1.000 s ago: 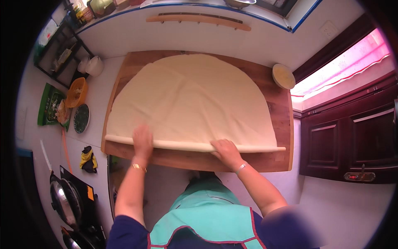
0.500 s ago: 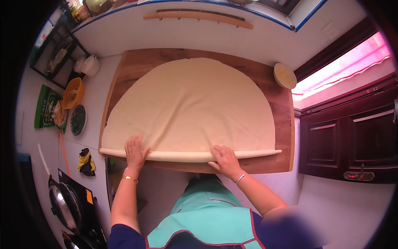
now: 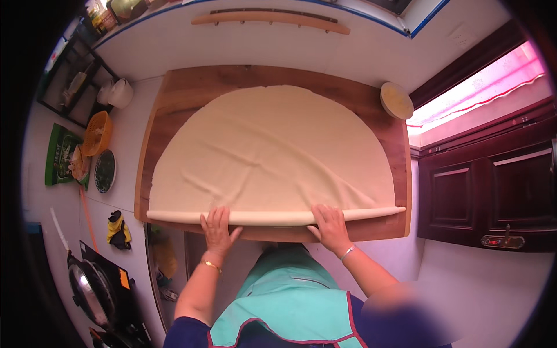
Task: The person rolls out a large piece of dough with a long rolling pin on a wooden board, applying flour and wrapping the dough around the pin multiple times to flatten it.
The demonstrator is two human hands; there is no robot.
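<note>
The left hand [image 3: 217, 232] and right hand [image 3: 331, 228] rest on a dough-wrapped rolling pin [image 3: 270, 218], fingers nearly together, thumbs spread; a creased dough sheet [image 3: 278, 148] covers most of the wooden desk [image 3: 183, 87].

Two hands [image 3: 217, 229] [image 3: 331, 227], two bracelets [image 3: 212, 266] [image 3: 347, 252], one dough sheet [image 3: 272, 148], one wooden board [image 3: 188, 82] and one orange basket [image 3: 97, 133] were counted.

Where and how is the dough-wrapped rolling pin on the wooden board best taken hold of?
Probably from the near side, palms down, one hand either side of its middle, where the left hand and right hand rest. The dough-wrapped rolling pin is long, slim and lies crosswise to the person, so two spaced holds should balance it; the dough sheet spreads from its far side.
</note>
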